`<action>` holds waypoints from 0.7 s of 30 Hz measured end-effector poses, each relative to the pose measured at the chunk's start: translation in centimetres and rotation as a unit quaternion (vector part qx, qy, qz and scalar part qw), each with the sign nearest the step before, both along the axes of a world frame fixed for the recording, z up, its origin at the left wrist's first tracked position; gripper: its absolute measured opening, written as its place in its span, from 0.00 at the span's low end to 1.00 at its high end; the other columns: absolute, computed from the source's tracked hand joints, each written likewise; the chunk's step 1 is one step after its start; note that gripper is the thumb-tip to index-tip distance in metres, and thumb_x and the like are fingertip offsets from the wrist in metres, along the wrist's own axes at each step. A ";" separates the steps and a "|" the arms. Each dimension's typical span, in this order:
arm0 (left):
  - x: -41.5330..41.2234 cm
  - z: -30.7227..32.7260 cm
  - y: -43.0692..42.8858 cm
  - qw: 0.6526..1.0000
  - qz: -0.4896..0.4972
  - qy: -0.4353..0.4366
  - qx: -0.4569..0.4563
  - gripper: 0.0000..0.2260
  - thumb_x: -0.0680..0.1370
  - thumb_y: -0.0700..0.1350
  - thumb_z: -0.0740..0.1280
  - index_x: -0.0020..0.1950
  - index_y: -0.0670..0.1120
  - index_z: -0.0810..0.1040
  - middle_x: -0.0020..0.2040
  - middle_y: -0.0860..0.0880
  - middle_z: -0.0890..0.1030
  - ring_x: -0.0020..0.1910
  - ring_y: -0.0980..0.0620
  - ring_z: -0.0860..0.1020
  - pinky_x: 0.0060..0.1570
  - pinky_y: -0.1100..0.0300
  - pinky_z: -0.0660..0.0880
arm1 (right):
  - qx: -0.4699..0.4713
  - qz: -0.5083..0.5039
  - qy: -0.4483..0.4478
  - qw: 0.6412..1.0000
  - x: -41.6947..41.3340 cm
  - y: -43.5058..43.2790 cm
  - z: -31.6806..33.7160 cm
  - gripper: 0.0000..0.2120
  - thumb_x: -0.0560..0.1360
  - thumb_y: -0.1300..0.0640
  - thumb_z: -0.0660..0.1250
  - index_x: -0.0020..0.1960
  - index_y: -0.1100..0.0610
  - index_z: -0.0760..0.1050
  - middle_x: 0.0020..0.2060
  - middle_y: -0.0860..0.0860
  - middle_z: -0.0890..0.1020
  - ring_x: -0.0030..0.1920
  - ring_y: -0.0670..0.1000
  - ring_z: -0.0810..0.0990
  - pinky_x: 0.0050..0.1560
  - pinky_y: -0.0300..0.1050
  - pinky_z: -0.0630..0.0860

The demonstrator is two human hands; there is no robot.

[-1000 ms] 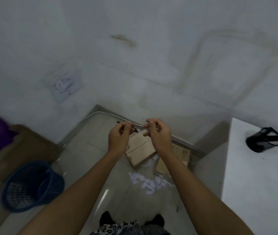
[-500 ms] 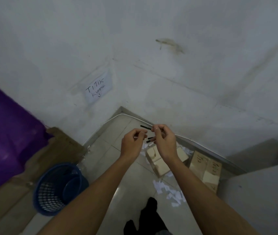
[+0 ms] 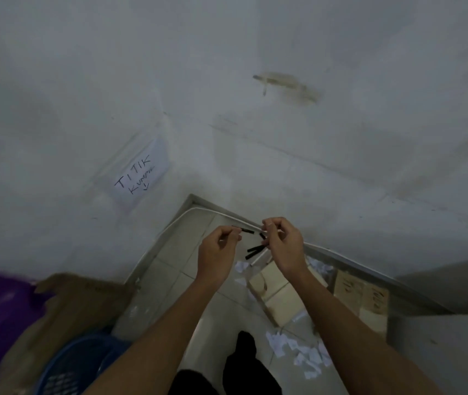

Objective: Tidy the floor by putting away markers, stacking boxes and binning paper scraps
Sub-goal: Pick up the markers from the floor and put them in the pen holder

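The left hand [image 3: 218, 253] pinches one thin black marker [image 3: 244, 230] by its end; the right hand [image 3: 284, 246] grips a small bundle of markers [image 3: 255, 250], both held above the floor [image 3: 170, 280] corner. They seem light, stiff and smooth, so they may slip; a grip at the middle is safer. Boxes [image 3: 280, 295] and scraps [image 3: 298, 352] lie along the wall edge.

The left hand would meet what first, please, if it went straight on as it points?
Probably the right hand and its markers, just beyond the marker it pinches; depth is unclear.
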State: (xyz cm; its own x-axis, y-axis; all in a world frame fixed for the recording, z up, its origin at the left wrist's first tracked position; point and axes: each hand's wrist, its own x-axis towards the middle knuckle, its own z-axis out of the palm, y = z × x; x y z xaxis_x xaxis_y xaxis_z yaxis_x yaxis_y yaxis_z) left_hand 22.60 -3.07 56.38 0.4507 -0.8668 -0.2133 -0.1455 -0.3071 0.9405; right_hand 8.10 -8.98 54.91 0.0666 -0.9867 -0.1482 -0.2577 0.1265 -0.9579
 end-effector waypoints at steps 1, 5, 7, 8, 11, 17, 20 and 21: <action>0.3 -0.6 -0.9 1.000 -0.004 0.000 0.002 0.06 0.80 0.45 0.66 0.49 0.50 0.83 0.43 0.57 0.85 0.46 0.60 0.82 0.44 0.71 0.75 | 0.003 -0.001 0.004 1.000 0.2 -1.0 -0.8 0.09 0.82 0.54 0.63 0.49 0.58 0.79 0.40 0.54 0.83 0.34 0.51 0.82 0.38 0.55 0.81; 1.8 -6.0 -5.0 1.000 -0.016 0.011 0.015 0.07 0.79 0.44 0.66 0.47 0.53 0.82 0.44 0.57 0.84 0.46 0.60 0.82 0.44 0.71 0.75 | 0.026 -0.020 0.012 0.999 1.4 -5.2 -6.4 0.09 0.82 0.55 0.63 0.49 0.59 0.79 0.41 0.54 0.83 0.34 0.49 0.81 0.36 0.44 0.79; 2.7 -10.5 -7.0 0.999 -0.027 0.012 0.029 0.07 0.79 0.43 0.66 0.46 0.54 0.82 0.44 0.57 0.84 0.46 0.60 0.81 0.45 0.70 0.75 | 0.036 -0.034 0.016 0.999 2.3 -6.9 -10.7 0.09 0.82 0.56 0.64 0.49 0.60 0.79 0.39 0.56 0.83 0.34 0.49 0.81 0.35 0.38 0.77; 3.2 -13.3 -8.1 0.999 -0.035 0.010 0.035 0.07 0.79 0.43 0.66 0.46 0.53 0.83 0.44 0.57 0.84 0.46 0.61 0.81 0.45 0.70 0.75 | 0.039 -0.040 0.020 0.998 2.8 -7.8 -13.4 0.09 0.82 0.56 0.64 0.49 0.61 0.79 0.39 0.56 0.83 0.33 0.49 0.81 0.34 0.36 0.76; 4.4 -22.9 -11.1 0.997 -0.059 0.004 0.047 0.06 0.78 0.43 0.67 0.48 0.50 0.84 0.45 0.57 0.84 0.45 0.63 0.81 0.44 0.74 0.74 | 0.055 -0.054 0.035 0.996 4.2 -9.9 -23.0 0.09 0.82 0.56 0.63 0.49 0.60 0.79 0.40 0.55 0.83 0.33 0.48 0.82 0.32 0.36 0.76; 5.2 -43.0 -14.2 0.988 -0.135 -0.026 0.065 0.08 0.79 0.42 0.65 0.50 0.49 0.84 0.47 0.59 0.84 0.47 0.66 0.80 0.46 0.76 0.72 | 0.132 0.007 0.097 0.987 5.2 -11.5 -44.0 0.07 0.80 0.58 0.63 0.50 0.57 0.80 0.44 0.52 0.84 0.44 0.54 0.83 0.47 0.47 0.79; 4.9 -51.4 -15.1 0.982 -0.177 -0.042 0.050 0.09 0.80 0.40 0.64 0.49 0.51 0.83 0.46 0.61 0.83 0.47 0.67 0.79 0.46 0.77 0.71 | 0.137 0.023 0.161 0.977 5.6 -12.8 -51.8 0.09 0.80 0.58 0.64 0.56 0.59 0.80 0.50 0.52 0.83 0.50 0.51 0.81 0.49 0.38 0.73; 4.8 -53.7 -15.4 0.980 -0.188 -0.043 0.044 0.09 0.80 0.40 0.64 0.50 0.52 0.83 0.46 0.62 0.82 0.47 0.67 0.79 0.47 0.77 0.71 | 0.146 0.019 0.177 0.973 5.8 -13.5 -54.1 0.10 0.80 0.58 0.64 0.58 0.60 0.78 0.51 0.54 0.83 0.52 0.52 0.81 0.50 0.39 0.73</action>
State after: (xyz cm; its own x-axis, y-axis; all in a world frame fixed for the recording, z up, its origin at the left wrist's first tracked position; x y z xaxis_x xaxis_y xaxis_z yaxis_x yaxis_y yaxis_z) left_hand 27.42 -18.48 2.71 0.1229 -0.9547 -0.2710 -0.3409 -0.2971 0.8919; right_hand 13.87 -22.49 0.82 -0.0046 -0.8969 -0.4421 -0.5754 0.3640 -0.7324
